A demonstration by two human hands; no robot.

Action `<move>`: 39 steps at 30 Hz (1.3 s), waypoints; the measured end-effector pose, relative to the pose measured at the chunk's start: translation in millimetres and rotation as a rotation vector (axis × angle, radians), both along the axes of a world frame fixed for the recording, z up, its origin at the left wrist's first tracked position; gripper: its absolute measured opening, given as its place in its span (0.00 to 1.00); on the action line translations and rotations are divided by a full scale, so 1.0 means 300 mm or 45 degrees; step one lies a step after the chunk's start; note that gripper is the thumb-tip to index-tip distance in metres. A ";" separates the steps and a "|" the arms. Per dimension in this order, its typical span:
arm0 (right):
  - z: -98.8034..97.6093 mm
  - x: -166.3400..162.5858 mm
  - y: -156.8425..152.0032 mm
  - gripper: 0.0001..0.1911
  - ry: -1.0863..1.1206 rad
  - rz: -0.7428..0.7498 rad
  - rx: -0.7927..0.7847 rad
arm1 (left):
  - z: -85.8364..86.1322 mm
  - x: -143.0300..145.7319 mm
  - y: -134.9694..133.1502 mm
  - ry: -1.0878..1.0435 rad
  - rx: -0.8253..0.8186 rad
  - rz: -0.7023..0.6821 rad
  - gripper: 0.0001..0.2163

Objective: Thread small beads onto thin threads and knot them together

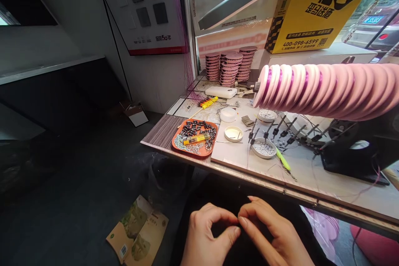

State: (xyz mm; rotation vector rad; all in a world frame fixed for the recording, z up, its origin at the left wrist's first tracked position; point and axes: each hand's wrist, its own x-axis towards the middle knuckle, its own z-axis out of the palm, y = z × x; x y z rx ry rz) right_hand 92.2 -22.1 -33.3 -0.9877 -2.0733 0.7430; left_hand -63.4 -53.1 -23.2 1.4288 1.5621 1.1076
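My left hand (208, 232) and my right hand (274, 232) are low in the view over my dark lap, below the table's front edge. Both are pinched, thumb to fingertips, and the two pinches meet in the middle. Whatever sits between the fingers is too small to make out. On the table above, a long row of pink spools (327, 89) lies on a rod, with thin lines running down to black clips (280, 131).
The worktable (162, 131) carries an orange tray (195, 137) of small dark parts and a yellow pen, two small white dishes (264, 148), a white lid (233, 134), and stacked pink discs (230, 66). A yellow box (314, 8) stands behind. A paper bag (139, 235) lies on the floor.
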 end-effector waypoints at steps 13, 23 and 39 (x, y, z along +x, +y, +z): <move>0.001 -0.005 -0.010 0.08 0.019 -0.012 -0.066 | 0.000 -0.007 0.000 0.003 -0.068 0.064 0.03; -0.007 -0.019 -0.030 0.10 0.117 -0.147 -0.134 | -0.007 -0.010 -0.003 0.050 -0.054 0.048 0.03; 0.014 -0.009 -0.012 0.05 -0.061 -0.011 0.255 | 0.011 -0.009 0.000 0.310 0.176 -0.053 0.08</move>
